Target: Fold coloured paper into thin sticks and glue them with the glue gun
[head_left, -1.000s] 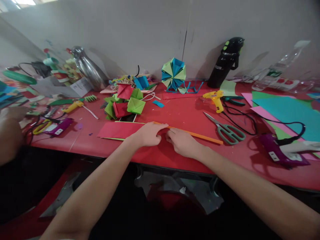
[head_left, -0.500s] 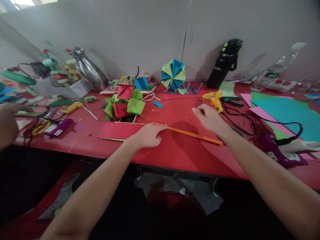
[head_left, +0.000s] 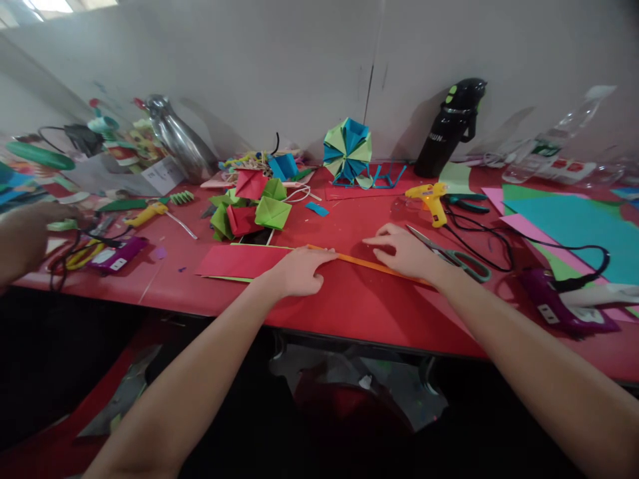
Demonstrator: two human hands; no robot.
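Note:
A narrow orange paper strip (head_left: 367,262) lies slantwise on the red table. My left hand (head_left: 298,271) rests on its left end, index finger stretched out along the strip and thumb apart. Over the strip's right part is my right hand (head_left: 405,251), palm down, with thumb and fingers spread; whether it touches the strip I cannot tell. Just right of that hand lies a pair of scissors (head_left: 466,264), partly hidden by the wrist. Beside my left hand are red paper sheets (head_left: 234,261) with green edges beneath.
Folded red and green paper pieces (head_left: 272,211) sit behind my left hand. A yellow glue gun (head_left: 430,201), a black bottle (head_left: 446,130) and coloured paper (head_left: 574,223) are right. A co-worker's hand (head_left: 34,229) is far left, near a purple power strip (head_left: 120,256).
My right hand has moved left and down to the orange strip, and its fingers have opened. The scissors now show beside it. My left hand has stayed in place.

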